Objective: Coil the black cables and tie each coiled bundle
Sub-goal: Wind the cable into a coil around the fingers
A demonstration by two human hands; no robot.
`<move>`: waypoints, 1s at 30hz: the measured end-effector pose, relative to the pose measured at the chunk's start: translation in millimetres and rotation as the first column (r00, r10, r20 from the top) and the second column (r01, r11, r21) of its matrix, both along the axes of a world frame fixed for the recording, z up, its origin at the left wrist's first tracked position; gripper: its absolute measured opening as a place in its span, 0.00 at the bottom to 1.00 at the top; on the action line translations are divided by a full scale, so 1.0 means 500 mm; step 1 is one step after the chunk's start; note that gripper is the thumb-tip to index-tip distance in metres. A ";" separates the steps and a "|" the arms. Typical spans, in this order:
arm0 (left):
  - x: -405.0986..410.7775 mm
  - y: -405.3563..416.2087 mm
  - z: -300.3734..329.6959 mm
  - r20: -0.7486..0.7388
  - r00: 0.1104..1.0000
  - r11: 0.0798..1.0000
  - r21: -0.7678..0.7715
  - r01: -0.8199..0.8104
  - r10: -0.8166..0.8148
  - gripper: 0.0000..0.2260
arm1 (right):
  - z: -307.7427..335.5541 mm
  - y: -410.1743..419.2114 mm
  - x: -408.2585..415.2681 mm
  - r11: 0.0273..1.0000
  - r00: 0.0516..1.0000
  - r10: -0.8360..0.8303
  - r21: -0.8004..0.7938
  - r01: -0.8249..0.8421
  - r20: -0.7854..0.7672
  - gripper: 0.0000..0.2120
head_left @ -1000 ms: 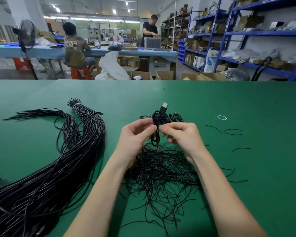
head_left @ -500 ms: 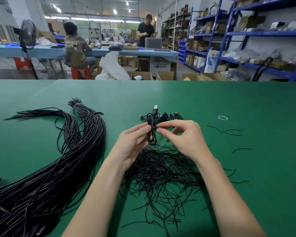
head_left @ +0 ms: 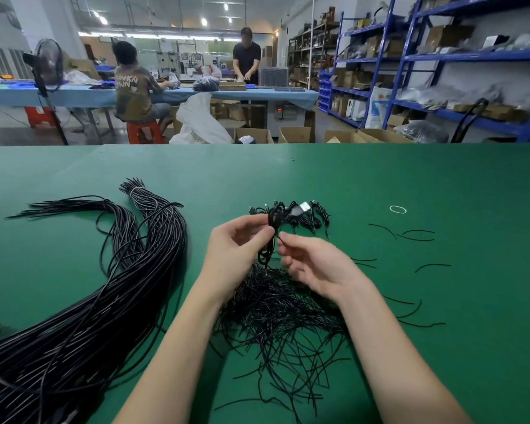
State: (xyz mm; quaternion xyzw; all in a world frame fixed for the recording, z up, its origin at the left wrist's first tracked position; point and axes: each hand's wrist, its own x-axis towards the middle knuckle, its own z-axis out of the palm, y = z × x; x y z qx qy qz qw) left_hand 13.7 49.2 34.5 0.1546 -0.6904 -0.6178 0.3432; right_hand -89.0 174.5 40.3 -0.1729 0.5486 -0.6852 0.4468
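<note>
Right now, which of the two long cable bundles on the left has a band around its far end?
The right bundle, nearer the hands: a pale band wraps its far tip. The left bundle shows none.

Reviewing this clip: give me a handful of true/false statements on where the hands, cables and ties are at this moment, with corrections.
1. The left hand holds a small coiled cable above the green table. True.
2. The right hand lies flat on the table, away from the coil. False: it is raised, its fingers pinching at the coil's middle, apparently a tie.
3. A large bundle of long black cables lies to the left of the hands. True.
4. The pile of short black ties sits at the table's far edge. False: it lies under and just in front of the hands.
5. A small white ring lies on the table to the right. True.
</note>
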 end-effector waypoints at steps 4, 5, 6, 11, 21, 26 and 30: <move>-0.002 -0.004 0.002 -0.025 0.989 0.858 0.494 0.140 -0.147 0.15 | 0.022 0.024 -0.015 0.995 0.800 -0.070 0.017 0.100 -0.596 0.05; -0.002 -0.004 0.004 -0.048 0.984 0.820 0.546 0.169 -0.171 0.16 | 0.027 0.033 -0.018 0.997 0.743 -0.052 0.007 0.076 -0.667 0.06; -0.001 -0.005 0.005 -0.067 0.980 0.793 0.578 0.190 -0.186 0.17 | 0.030 0.039 -0.020 0.998 0.687 -0.037 0.009 0.063 -0.726 0.07; 0.003 -0.009 0.009 -0.102 0.967 0.732 0.636 0.243 -0.233 0.18 | 0.032 0.041 -0.017 0.990 0.477 -0.080 -0.014 0.140 -0.875 0.04; -0.010 0.010 -0.005 -0.094 0.989 0.849 0.507 0.149 -0.117 0.13 | 0.011 -0.007 0.006 0.981 0.963 -0.192 -0.020 0.192 -0.186 0.08; -0.006 0.010 -0.001 -0.077 0.991 0.838 0.530 0.130 -0.105 0.11 | 0.002 -0.009 0.011 0.986 0.985 -0.164 -0.030 0.162 -0.056 0.05; -0.005 0.005 0.006 -0.124 0.980 0.732 0.652 0.197 -0.153 0.15 | 0.006 0.014 -0.010 0.969 0.538 -0.220 -0.121 0.214 -0.814 0.06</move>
